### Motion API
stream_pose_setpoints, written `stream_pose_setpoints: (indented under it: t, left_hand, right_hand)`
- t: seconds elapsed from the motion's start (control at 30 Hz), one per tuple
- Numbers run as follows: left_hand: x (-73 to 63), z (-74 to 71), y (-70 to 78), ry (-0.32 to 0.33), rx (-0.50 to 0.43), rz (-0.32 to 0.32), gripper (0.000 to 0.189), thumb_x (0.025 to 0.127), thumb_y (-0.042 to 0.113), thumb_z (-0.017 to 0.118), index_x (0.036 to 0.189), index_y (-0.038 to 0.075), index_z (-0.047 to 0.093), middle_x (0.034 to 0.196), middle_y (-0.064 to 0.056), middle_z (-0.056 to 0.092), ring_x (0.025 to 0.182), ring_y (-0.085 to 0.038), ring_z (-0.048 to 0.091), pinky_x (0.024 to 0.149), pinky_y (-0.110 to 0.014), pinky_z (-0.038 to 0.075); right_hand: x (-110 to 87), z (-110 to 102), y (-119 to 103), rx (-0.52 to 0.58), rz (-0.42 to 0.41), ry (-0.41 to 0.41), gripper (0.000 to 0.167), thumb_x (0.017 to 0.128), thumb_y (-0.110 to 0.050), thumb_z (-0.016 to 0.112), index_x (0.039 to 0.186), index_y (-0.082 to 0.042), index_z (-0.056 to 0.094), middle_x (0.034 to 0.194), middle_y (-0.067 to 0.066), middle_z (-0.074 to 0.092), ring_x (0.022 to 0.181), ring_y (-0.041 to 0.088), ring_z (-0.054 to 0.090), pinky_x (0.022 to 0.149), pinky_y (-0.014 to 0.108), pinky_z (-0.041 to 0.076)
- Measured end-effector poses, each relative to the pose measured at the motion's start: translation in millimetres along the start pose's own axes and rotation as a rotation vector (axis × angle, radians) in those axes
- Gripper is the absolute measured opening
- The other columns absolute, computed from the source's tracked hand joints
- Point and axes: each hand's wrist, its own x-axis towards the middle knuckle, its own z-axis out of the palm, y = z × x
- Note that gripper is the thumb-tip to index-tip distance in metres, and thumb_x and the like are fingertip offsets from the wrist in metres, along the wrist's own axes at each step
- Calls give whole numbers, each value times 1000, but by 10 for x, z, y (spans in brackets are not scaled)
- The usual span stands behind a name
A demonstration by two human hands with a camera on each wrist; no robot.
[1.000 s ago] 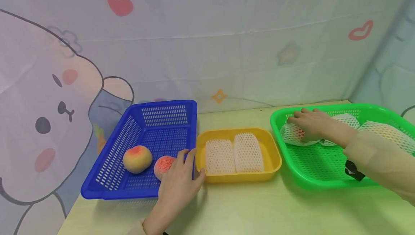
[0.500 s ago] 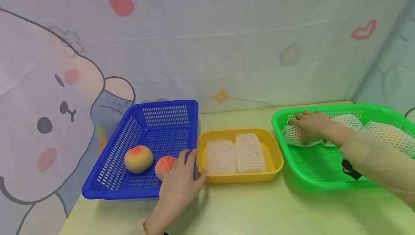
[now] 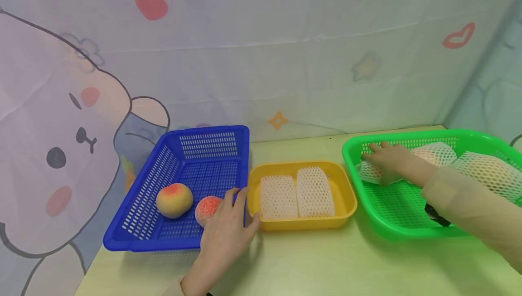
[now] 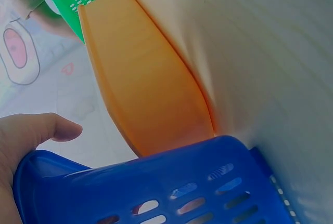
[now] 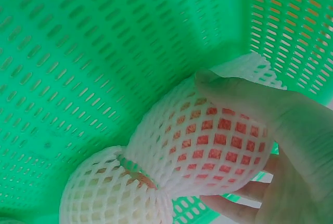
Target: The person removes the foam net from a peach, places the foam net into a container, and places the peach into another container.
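Note:
In the head view, my left hand (image 3: 226, 230) rests at the front right corner of the blue basket (image 3: 177, 244), overlapping a pink-red peach (image 3: 207, 210). A yellow-red peach (image 3: 174, 200) lies further left. The left wrist view shows the thumb (image 4: 65, 129) held off the basket wall. My right hand (image 3: 393, 162) is spread in the green basket (image 3: 369, 212), over a peach in a white foam net (image 5: 208, 141). In the right wrist view its thumb lies along the net and its fingers extend past the far side. A second netted fruit (image 5: 112, 193) sits against it.
Between the baskets stands a yellow tray (image 3: 302, 224) with two flat foam nets (image 3: 314, 192) side by side. Another netted fruit (image 3: 489, 173) lies at the right of the green basket. A printed cloth (image 3: 261, 60) hangs behind the table.
My right hand's fingers have spread and lifted from the netted peach, and its forearm has shifted slightly left. The left hand stays put.

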Motion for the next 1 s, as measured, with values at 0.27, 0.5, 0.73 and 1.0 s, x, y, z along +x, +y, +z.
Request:
stream_pose_setpoints:
  t: [0.27,0.5,0.73,1.0]
  left_hand:
    - [-7,-12,-4,-7,5,-5,53,84,38,65,130,13,55,126,-13,58,95,-28,66,68,-43,56]
    - [-8,-7,-2,5,5,7,53,85,38,65,130,13,55,125,-13,58,95,-28,66,65,-45,55]
    - [-22,-2,-3,5,6,6,53,85,38,65,130,13,55,124,-13,59,97,-28,66,67,-47,55]
    - [-16,-18,0,1,-1,12,53,85,38,65,131,12,55,125,-14,58,97,-29,66,69,-45,56]
  right_hand:
    - [50,42,-61,-38,15,2,84,57,-23,91,130,-4,53,138,33,42,118,58,44,86,67,46]
    - [51,87,-125,-150,28,25,77,59,-15,89,127,-7,55,133,29,46,104,53,52,70,54,54]
    - [40,92,-172,-249,11,38,71,61,-14,88,124,-9,57,128,24,49,96,47,56,64,47,56]
    - [53,84,-123,-232,-16,42,72,59,-14,88,123,-8,57,124,24,50,98,46,56,65,47,56]
